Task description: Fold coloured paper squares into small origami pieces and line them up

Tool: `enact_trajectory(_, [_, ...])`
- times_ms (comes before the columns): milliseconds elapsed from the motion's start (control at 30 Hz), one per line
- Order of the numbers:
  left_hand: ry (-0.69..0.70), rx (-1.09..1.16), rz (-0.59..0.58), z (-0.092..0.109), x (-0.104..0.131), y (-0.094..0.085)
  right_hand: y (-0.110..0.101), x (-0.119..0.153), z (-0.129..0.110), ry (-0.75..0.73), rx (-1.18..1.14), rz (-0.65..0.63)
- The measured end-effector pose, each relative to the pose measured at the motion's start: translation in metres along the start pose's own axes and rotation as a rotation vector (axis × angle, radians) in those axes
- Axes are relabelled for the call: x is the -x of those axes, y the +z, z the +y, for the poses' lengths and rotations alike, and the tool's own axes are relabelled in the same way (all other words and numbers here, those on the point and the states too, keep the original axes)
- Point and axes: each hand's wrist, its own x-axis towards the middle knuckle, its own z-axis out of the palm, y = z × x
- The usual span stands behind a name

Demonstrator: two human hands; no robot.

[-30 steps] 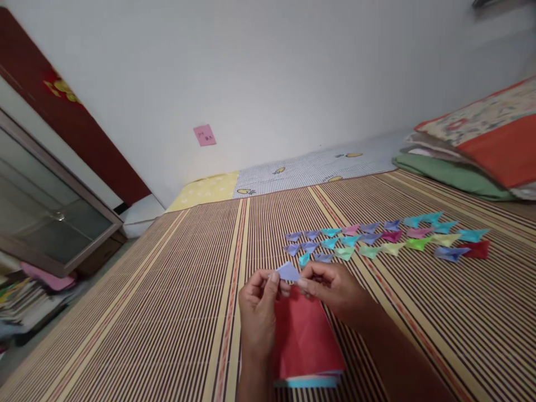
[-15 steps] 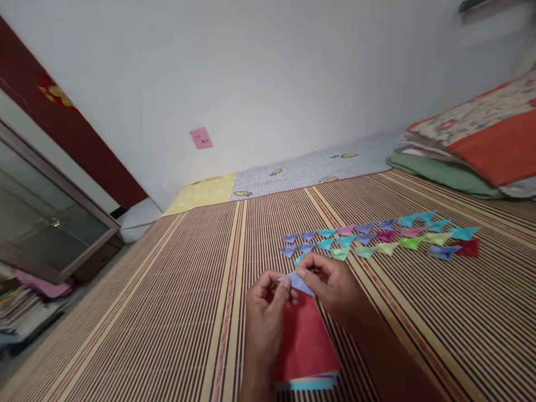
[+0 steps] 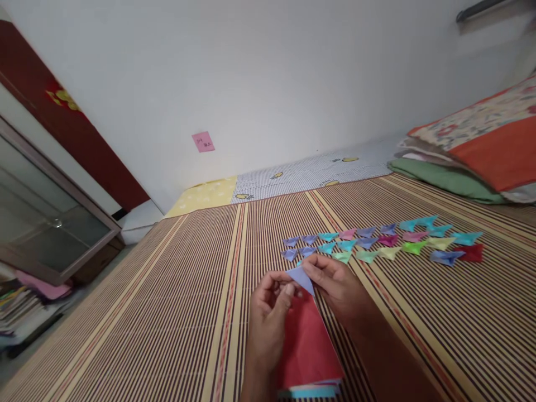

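Note:
A small folded piece of lavender paper [image 3: 302, 279] is held up between both hands. The fingers of my right hand [image 3: 335, 282] pinch its upper right side. At its left corner is my left hand [image 3: 270, 312], its fingers curled and the thumb drawn slightly back from the paper. Below them lies a stack of coloured paper with a red sheet [image 3: 307, 346] on top, partly covered by my left hand. Beyond my hands, small folded paper shapes stand in rows, among them a pink one [image 3: 347, 234] and a dark red one [image 3: 472, 253].
The striped mat [image 3: 184, 301] spreads under everything. Folded bedding [image 3: 494, 145] is piled at the right by the wall. At the left stand a glass-doored cabinet [image 3: 50, 212] and a pile of books [image 3: 20, 310]. A pink note [image 3: 203, 142] is on the wall.
The lavender paper has tilted and shows more of its face. My left thumb has moved off it. The whole view has shifted slightly.

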Motion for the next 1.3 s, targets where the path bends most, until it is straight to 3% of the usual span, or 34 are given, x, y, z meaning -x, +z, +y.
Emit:
enact_trajectory(233, [-0.021, 0.066, 0.048, -0.002, 0.003, 0.007, 0.010, 0.001, 0.016, 0.053, -0.143, 0.027])
enact_trajectory(367, [-0.030, 0.148, 0.058, -0.003, 0.003, 0.005, 0.015, 0.001, 0.012, 0.090, -0.267, -0.038])
enact_trajectory(600, [-0.041, 0.223, 0.014, -0.006, -0.002, 0.005, 0.018, -0.004, 0.017, 0.178, -0.358, -0.040])
enact_trajectory(833, [-0.021, 0.240, 0.011, -0.014, -0.001, 0.001, 0.023, -0.006, 0.024, 0.182, -0.333, -0.066])
enact_trajectory(1000, [-0.038, 0.244, 0.099, -0.015, 0.003, 0.001, 0.021, -0.005, 0.022, 0.161, -0.298, -0.077])
enact_trajectory(1300, [0.009, 0.011, 0.211, -0.006, 0.003, 0.010, 0.018, 0.001, 0.024, 0.046, -0.046, 0.008])
